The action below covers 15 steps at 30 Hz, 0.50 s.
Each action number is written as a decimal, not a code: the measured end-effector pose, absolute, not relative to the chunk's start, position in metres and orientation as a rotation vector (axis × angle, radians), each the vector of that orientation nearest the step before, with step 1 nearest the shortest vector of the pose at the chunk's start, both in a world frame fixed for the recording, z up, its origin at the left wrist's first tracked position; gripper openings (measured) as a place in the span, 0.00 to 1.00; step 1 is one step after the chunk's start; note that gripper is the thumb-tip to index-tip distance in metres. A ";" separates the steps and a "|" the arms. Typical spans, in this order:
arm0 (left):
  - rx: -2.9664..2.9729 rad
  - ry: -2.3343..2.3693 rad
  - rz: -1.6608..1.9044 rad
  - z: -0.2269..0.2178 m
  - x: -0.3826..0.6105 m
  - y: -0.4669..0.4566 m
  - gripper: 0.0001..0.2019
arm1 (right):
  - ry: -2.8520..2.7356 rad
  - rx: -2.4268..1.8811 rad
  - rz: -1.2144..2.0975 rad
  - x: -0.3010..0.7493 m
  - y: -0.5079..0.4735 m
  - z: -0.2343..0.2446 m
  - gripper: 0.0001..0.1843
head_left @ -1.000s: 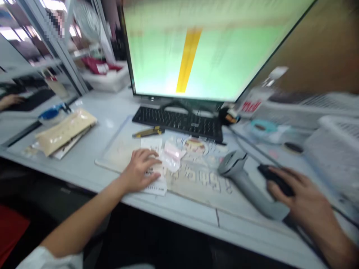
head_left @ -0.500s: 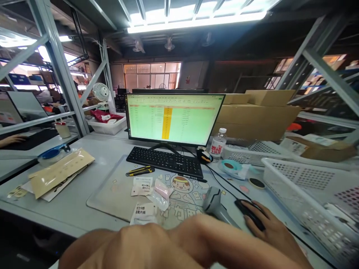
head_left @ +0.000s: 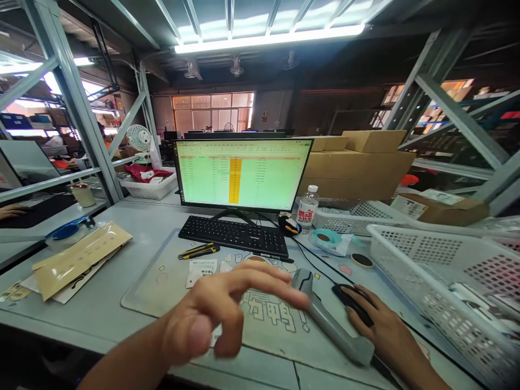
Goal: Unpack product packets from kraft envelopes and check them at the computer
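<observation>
Pale green spreadsheet with one orange-yellow column on the monitor (head_left: 239,176). Below the monitor, black keyboard (head_left: 233,236) and beige desk mat (head_left: 276,319) with dark cartoon lettering. Right of the monitor, white basket (head_left: 422,249) with pattern of small square holes. Left of the monitor, tan envelope (head_left: 81,260) with darker print.

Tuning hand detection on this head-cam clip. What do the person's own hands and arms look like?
The left hand and right hand are bare, with no gloves, tape or markers. The right hand shows no ring or watch; the left is too blurred to be sure. The left forearm and right forearm are bare too, with no sleeve or cable in view.
</observation>
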State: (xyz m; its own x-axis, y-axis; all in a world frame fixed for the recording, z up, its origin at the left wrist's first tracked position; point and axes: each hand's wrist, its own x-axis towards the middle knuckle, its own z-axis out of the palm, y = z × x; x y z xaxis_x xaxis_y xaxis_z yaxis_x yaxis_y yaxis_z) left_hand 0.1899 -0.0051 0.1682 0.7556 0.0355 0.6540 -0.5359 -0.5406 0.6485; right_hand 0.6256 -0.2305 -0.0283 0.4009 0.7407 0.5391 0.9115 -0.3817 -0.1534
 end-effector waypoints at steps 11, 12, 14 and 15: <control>2.353 0.191 0.583 0.046 0.262 0.049 0.19 | -1.284 -2.247 -0.609 0.622 -0.229 -0.036 0.27; 2.354 0.202 0.539 0.041 0.262 0.049 0.18 | -1.278 -2.257 -0.609 0.621 -0.229 -0.035 0.27; 2.343 0.192 0.501 0.037 0.262 0.048 0.15 | -1.271 -2.277 -0.603 0.617 -0.229 -0.033 0.27; 2.344 0.184 0.501 0.036 0.262 0.047 0.14 | -1.268 -2.285 -0.598 0.615 -0.229 -0.031 0.27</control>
State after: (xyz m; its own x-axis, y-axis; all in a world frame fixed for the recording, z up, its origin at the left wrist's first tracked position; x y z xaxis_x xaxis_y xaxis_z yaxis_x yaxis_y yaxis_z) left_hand 0.2615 0.0468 0.0364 0.9142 0.2704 0.3018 -0.0100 -0.7295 0.6839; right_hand 0.6153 -0.2293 -0.0310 0.4814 0.6648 0.5712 0.8635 -0.4714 -0.1791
